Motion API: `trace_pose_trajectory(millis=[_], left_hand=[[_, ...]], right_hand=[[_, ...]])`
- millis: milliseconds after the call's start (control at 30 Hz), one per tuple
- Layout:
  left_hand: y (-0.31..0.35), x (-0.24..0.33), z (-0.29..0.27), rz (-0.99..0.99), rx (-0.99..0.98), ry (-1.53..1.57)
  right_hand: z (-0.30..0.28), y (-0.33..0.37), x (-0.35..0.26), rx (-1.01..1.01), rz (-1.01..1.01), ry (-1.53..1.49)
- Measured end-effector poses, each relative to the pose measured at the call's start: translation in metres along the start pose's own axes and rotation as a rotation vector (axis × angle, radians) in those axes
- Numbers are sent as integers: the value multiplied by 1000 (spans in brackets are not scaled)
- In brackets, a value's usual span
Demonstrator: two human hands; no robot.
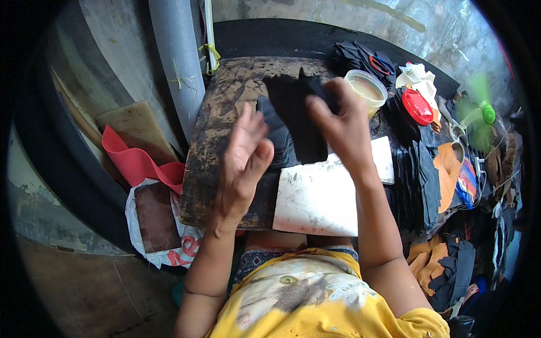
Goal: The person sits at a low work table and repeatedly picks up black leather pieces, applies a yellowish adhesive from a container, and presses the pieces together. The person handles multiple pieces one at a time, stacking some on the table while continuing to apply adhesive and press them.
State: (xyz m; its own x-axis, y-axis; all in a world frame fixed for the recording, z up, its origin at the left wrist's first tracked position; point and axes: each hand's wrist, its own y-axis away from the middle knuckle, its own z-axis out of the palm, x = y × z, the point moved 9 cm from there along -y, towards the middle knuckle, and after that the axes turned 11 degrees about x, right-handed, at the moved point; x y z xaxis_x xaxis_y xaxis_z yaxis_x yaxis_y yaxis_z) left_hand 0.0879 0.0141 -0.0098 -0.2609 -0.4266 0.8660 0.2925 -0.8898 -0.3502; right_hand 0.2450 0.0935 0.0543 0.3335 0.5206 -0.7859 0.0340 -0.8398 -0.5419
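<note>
We see our right hand (344, 127) raised over the worn wooden desk (220, 118), its fingers (321, 110) pinched shut on the upper edge of a black leather piece (296, 118) that hangs down in front of us. Just beside it, our left hand (245, 160) hovers with its fingers (253, 127) loosely spread and slightly curled, holding nothing; whether they brush the stack of black cut pieces (279, 141) beneath them we cannot tell. That stack lies on the desk between our two hands, fanned out and partly hidden by the held piece. A white cutting slab (321, 200) rests on the near part of the desk, under our right wrist. Farther back, near the right hand, stands a clear plastic tub of yellowish glue (366, 87), and just to its right lies a red lid (417, 107). More black leather scraps (420, 180) are heaped along the right side. To the left, off the desk, a red curved sheet (135, 163) leans against the wall.
</note>
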Motion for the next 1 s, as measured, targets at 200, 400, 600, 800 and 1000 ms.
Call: trace_pose_trajectory(millis=[200, 400, 600, 800, 1000], left_hand=[[38, -43, 3, -436, 167, 459], [27, -32, -46, -226, 291, 534], [-26, -62, -62, -338, 220, 539], [-31, -102, -50, -504, 198, 619], [-28, -106, -59, -534, 178, 742]], right_hand=[[42, 70, -48, -460, -478, -108], [39, -8, 116, -199, 332, 130], [84, 26, 178, -451, 809, 81], [93, 28, 162, -534, 902, -80], [100, 26, 156, -526, 853, -28]])
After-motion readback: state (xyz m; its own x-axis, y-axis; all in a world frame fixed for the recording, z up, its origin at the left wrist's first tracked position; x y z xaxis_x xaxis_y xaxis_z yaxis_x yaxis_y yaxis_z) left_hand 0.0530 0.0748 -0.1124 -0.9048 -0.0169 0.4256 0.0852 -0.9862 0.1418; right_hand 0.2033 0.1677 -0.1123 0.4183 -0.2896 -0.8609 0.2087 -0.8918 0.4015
